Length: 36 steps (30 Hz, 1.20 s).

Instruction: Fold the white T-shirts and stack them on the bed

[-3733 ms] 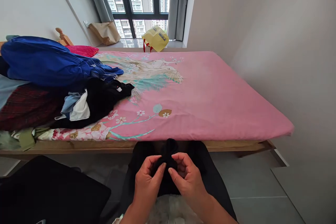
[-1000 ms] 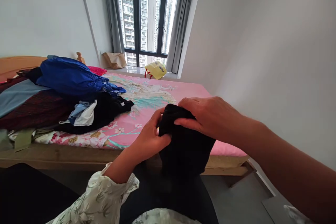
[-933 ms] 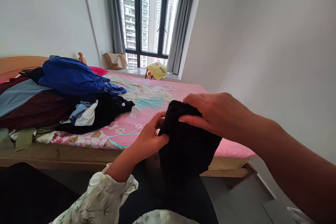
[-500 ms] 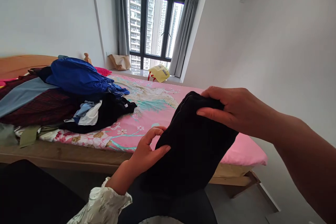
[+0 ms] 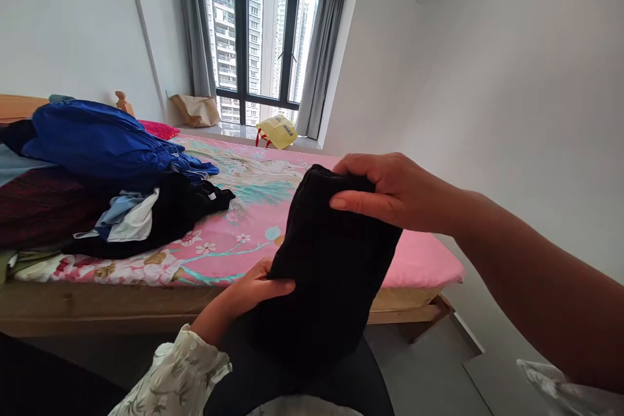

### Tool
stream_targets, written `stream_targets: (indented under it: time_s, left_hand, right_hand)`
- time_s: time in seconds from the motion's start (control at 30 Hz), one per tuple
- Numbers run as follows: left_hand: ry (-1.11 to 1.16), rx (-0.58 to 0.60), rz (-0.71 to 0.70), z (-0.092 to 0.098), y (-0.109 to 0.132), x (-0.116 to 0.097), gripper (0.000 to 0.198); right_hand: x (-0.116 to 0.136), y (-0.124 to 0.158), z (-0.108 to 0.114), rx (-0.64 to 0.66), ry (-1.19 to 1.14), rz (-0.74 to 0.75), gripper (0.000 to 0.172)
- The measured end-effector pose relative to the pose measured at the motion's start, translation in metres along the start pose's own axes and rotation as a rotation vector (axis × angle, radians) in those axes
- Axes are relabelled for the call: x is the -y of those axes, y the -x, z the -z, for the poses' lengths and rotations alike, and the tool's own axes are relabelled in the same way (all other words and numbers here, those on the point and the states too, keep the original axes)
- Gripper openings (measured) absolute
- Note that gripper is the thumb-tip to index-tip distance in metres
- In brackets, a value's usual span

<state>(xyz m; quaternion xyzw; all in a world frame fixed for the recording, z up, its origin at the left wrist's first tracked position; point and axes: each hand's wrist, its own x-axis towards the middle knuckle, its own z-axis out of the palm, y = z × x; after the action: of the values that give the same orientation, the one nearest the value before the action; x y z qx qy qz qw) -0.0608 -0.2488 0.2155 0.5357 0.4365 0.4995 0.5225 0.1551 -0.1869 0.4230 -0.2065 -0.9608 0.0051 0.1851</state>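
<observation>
A folded black garment (image 5: 331,260) hangs in front of me, its exact kind not clear from the folds. My right hand (image 5: 385,192) pinches its top edge, thumb on the near side and fingers behind. Lower down, my left hand (image 5: 253,286) grips the left edge, with the thumb in front and the other fingers mostly hidden behind the cloth. The garment's lower end blends into a dark surface below it, so its bottom edge is hard to make out.
Beyond the garment lies a bed with a pink floral sheet (image 5: 263,172). Heaped on its left are a blue garment (image 5: 97,136), a black garment (image 5: 190,208) and other clothes. A brown paper bag (image 5: 195,110) and a yellow bag (image 5: 277,132) sit by the window.
My view has turned a little to the right, so the bed and window sit further left. The left hand's fingers have closed more around the garment's edge; the right hand keeps its hold.
</observation>
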Motion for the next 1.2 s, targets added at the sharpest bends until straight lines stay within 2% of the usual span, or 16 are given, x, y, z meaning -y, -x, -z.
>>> stream_targets:
  time_s: [0.1,0.27,0.4,0.57,0.63,0.7,0.8,0.93,1.07,1.2]
  left_hand:
    - [-0.036,0.008,-0.022,0.008,0.000,0.009,0.019]
    - [-0.130,0.008,-0.065,0.022,0.007,0.015,0.020]
    - [-0.218,0.026,-0.080,0.016,0.013,0.028,0.016]
    - [-0.156,0.003,-0.025,0.005,0.015,0.060,0.023]
    - [-0.123,0.010,0.012,0.012,0.015,0.068,0.025]
    - [-0.126,-0.016,0.021,0.029,0.014,0.069,0.025]
    - [-0.166,-0.097,0.044,0.065,0.009,0.057,0.024]
    - [-0.298,-0.245,0.025,0.109,0.002,0.032,0.022]
    - [-0.393,-0.327,0.082,0.137,0.002,0.022,0.020]
    - [-0.408,-0.457,0.173,0.166,0.002,0.014,0.023]
  right_hand:
    - [-0.004,0.004,0.006,-0.004,-0.033,-0.029,0.042]
    - [-0.013,0.017,0.018,-0.053,-0.091,-0.124,0.039]
    - [-0.011,0.023,0.028,-0.193,-0.128,-0.081,0.030]
    - [-0.008,0.027,0.042,-0.336,-0.072,-0.003,0.024]
    - [-0.014,0.029,0.043,-0.367,-0.054,-0.026,0.028]
    - [-0.026,0.030,0.041,-0.368,-0.016,-0.087,0.035]
    - [-0.048,0.032,0.030,-0.347,0.052,-0.243,0.041]
    - [-0.073,0.037,0.006,-0.462,-0.036,-0.422,0.043]
    - [-0.092,0.045,-0.034,-0.438,-0.134,-0.558,0.036]
    - [-0.109,0.053,-0.085,-0.349,-0.349,-0.681,0.037]
